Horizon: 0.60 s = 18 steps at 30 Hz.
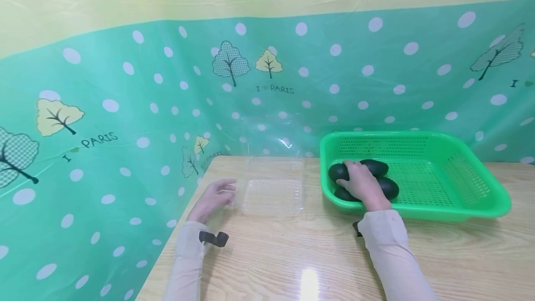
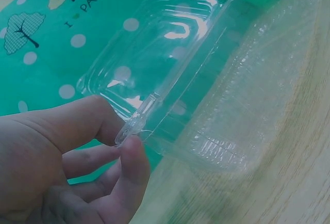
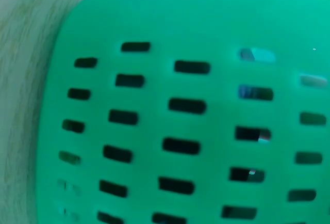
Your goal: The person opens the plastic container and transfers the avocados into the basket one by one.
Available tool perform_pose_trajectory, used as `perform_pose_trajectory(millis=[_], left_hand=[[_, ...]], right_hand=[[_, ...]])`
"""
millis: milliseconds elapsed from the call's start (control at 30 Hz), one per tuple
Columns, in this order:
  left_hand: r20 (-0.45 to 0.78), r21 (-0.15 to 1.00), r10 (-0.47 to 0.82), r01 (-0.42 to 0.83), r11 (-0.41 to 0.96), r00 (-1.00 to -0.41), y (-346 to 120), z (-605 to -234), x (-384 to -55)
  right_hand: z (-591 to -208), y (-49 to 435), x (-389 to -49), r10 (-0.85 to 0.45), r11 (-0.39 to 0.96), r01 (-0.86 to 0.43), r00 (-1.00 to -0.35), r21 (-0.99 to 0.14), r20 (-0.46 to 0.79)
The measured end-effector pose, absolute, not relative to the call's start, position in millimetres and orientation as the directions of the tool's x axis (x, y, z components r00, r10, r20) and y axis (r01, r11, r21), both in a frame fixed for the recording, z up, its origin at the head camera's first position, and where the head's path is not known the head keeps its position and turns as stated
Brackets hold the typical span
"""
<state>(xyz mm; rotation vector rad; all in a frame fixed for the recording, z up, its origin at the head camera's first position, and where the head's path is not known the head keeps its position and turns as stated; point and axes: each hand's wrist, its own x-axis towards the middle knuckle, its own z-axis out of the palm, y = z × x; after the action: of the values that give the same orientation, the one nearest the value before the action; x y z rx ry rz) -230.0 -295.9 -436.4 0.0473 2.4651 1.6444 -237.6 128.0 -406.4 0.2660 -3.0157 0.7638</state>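
In the head view my left hand (image 1: pixel 214 199) is beside a clear plastic clamshell box (image 1: pixel 273 194), whose lid (image 1: pixel 276 140) stands raised at the back. The left wrist view shows the thumb and a finger pinching the box's tab (image 2: pixel 138 116) at the hinge-side corner. Inside the green basket (image 1: pixel 455 212), my right hand (image 1: pixel 362 182) reaches down with fingers curled over a dark, glossy eggplant (image 1: pixel 336 174). More eggplants lie about it: one behind (image 1: pixel 376 167), one to the right (image 1: pixel 389 188) and one partly hidden under the hand. The right wrist view shows only the basket's slotted wall (image 3: pixel 149 131).
Both the box and the basket stand on a pale wooden table (image 1: pixel 267 250). A green dotted curtain (image 1: pixel 334 82) hangs behind the table and along its left side. The right part of the basket floor (image 1: pixel 422 185) shows bare mesh.
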Motion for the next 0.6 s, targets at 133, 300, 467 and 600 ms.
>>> perform_pose_trajectory(millis=[133,300,467,600], left_hand=[[-0.131,0.921,0.125,-0.074,0.384,-0.984,-296.2,-436.3,-230.4],[-0.127,0.92,0.118,-0.072,0.385,-0.985,-296.5,-436.3,-230.8],[-0.128,0.917,0.121,-0.071,0.393,-0.984,-297.3,-436.9,-231.2],[-0.11,0.913,0.132,-0.048,0.404,-0.985,-299.4,-434.9,-230.4]], right_hand=[[-406.2,128.2,-237.7,-0.161,0.864,-0.163,-0.986,-0.475,0.046],[-402.9,128.1,-236.5,-0.153,0.861,-0.151,-0.988,-0.486,0.037],[-399.8,128.9,-232.8,-0.128,0.853,-0.153,-0.988,-0.5,0.085],[-398.0,129.8,-228.9,-0.112,0.839,-0.17,-0.984,-0.517,0.142]])
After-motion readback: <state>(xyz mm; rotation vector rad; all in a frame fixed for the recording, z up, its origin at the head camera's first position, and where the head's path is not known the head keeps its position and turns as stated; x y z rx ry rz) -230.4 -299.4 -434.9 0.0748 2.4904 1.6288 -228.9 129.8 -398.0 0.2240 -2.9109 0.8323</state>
